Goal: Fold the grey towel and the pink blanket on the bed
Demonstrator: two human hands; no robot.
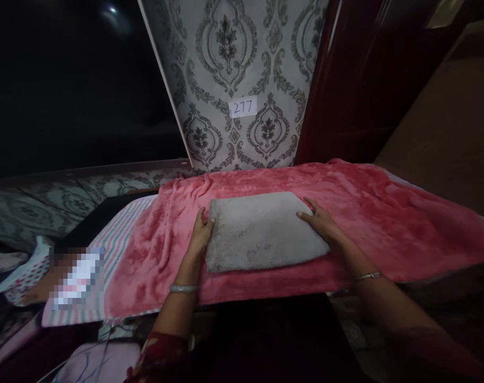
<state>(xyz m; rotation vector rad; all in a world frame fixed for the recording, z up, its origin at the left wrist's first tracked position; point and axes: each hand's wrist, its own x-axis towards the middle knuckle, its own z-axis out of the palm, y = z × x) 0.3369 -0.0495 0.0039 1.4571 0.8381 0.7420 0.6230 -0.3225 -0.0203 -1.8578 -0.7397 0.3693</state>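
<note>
A flat, roughly rectangular piece of grey plush fabric (261, 231) lies over a red plush blanket (369, 213). My left hand (203, 231) is at its left edge, thumb against the fabric and fingers at the side. At the right edge, my right hand (323, 221) has its thumb over the top and a finger along the upper right corner. Both hands grip the grey fabric from its sides; the undersides of the fingers are hidden. Whether the fabric is folded or a cover, I cannot tell.
A striped cloth (117, 229) shows beneath the blanket on the left, with a blurred-out patch (76, 279) near it. A large dark screen (78, 85) stands behind at left. Patterned wallpaper (273, 37) bears a paper label (243, 107) reading 277. A dark red glossy panel (357, 80) is at right.
</note>
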